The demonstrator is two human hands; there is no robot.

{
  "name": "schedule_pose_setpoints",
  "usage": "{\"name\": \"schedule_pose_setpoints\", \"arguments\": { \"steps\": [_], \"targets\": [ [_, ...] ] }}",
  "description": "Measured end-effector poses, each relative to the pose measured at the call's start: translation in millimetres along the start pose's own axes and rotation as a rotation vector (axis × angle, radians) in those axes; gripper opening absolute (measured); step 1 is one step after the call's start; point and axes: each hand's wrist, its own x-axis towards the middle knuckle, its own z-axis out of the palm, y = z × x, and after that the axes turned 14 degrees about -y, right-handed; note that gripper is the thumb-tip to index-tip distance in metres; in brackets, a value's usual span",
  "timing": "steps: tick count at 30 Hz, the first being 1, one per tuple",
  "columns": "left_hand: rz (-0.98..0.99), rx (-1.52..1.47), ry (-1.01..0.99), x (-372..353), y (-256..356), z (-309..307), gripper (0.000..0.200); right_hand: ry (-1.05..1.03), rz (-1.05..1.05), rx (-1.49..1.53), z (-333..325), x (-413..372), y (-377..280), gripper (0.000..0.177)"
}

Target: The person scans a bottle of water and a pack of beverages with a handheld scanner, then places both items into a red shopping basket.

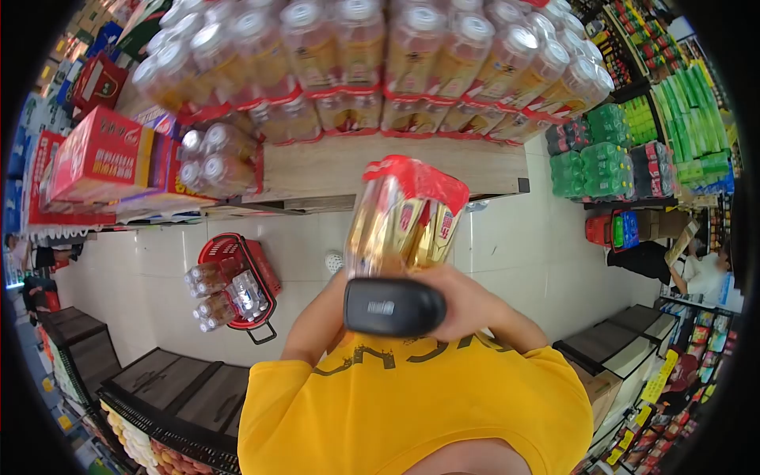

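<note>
Red and gold, a wrapped pack of drinks [408,218] hangs in the air in front of the person's chest, between the two forearms. Its red end points away from the body, and its near end comes down to the hands. The right hand [461,297] is partly closed, its fingers bent against the near end of the pack on the right side; the fingertips are hard to make out. The left hand [341,286] is almost wholly hidden behind a black device [394,307] in the foreground, so I cannot tell how far open it is or what it grips, though its forearm reaches in toward the same end.

Beyond the pack, a low wooden platform [317,170] carries a broad stack of bottles [356,47] with yellowish labels. A small bottle pack [214,158] stands at the platform's left part, just beside a red box [99,162]. On the tiled floor to the left, a red basket [265,265] sits near bottles [210,285] that lie partly over its edge. To the right, green bottles [602,170] stand in packs.
</note>
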Motion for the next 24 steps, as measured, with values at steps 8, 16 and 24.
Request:
{"name": "schedule_pose_setpoints", "arguments": {
  "steps": [8, 16, 24],
  "targets": [
    [0.122, -0.149, 0.177, -117.7, 75.6, -75.1, 0.048, -0.398, -0.046, -0.236, 70.2, 58.1, -33.3, 0.046],
    [0.175, -0.053, 0.199, -207.2, 135.8, -79.7, 0.045, 0.150, 0.102, 0.202, 54.7, 13.3, -62.7, 0.032],
    [0.086, 0.333, 0.020, -227.7, 176.6, -41.5, 0.043, -0.164, 0.336, 0.223, 36.1, 99.5, -161.1, 0.029]
  ]
}}
